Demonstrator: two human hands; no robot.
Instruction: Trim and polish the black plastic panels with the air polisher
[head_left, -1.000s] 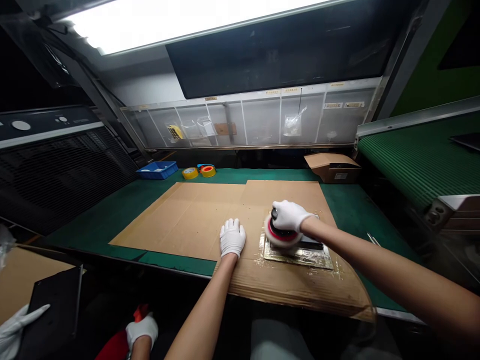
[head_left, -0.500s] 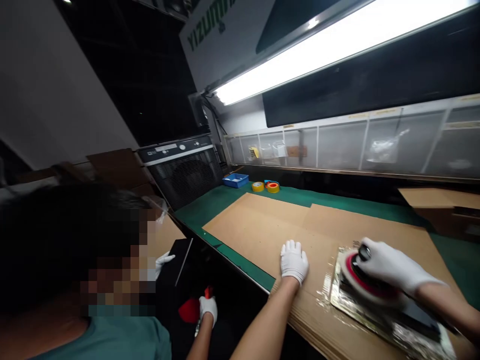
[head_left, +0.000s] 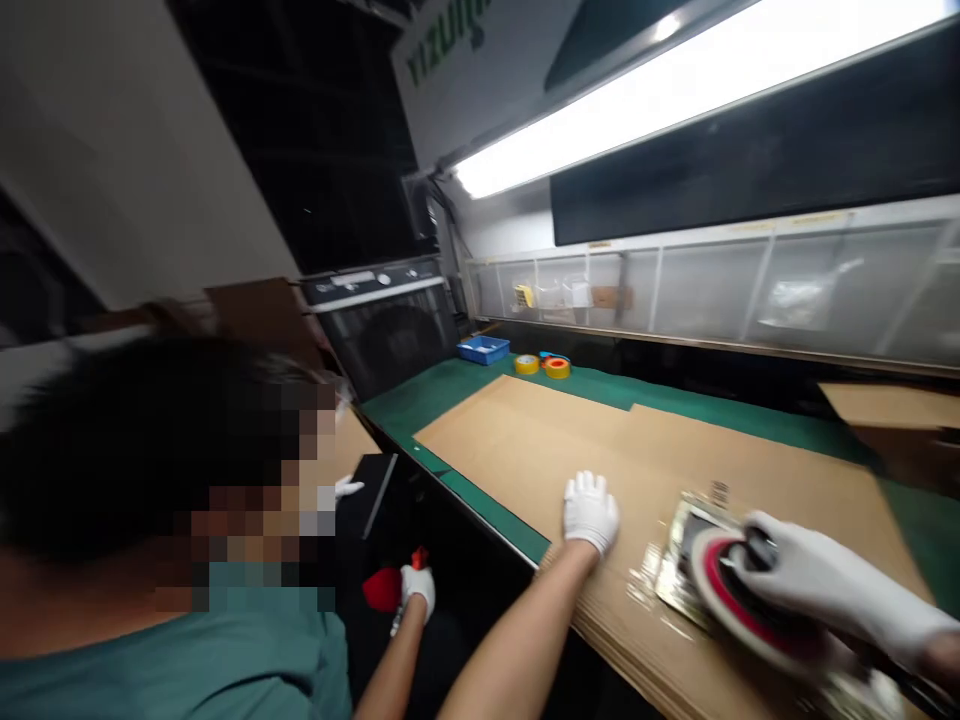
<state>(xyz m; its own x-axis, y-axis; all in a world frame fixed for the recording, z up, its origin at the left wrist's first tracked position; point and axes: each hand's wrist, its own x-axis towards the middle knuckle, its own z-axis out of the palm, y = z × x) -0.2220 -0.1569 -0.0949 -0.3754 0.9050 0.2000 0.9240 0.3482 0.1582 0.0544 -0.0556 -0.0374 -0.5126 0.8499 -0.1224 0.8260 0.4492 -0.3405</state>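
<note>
My right hand (head_left: 817,580), in a white glove, grips a round red and black sander (head_left: 731,595) pressed on a shiny metal plate (head_left: 686,560) that lies on the cardboard sheet (head_left: 570,445). My left hand (head_left: 590,511), also gloved, lies flat with fingers spread on the cardboard, left of the plate. The plate's right part is hidden by the sander and my arm.
A co-worker in a teal shirt (head_left: 187,660) sits at left, one gloved hand (head_left: 417,586) holding a red tool, the other on a black panel (head_left: 367,480). Tape rolls (head_left: 541,365) and a blue tray (head_left: 484,349) stand at the far end. A cardboard box (head_left: 892,420) sits right.
The view has swung left, bringing the co-worker into sight. My right hand has shifted with the sander on the plate. My left hand stays flat on the cardboard.
</note>
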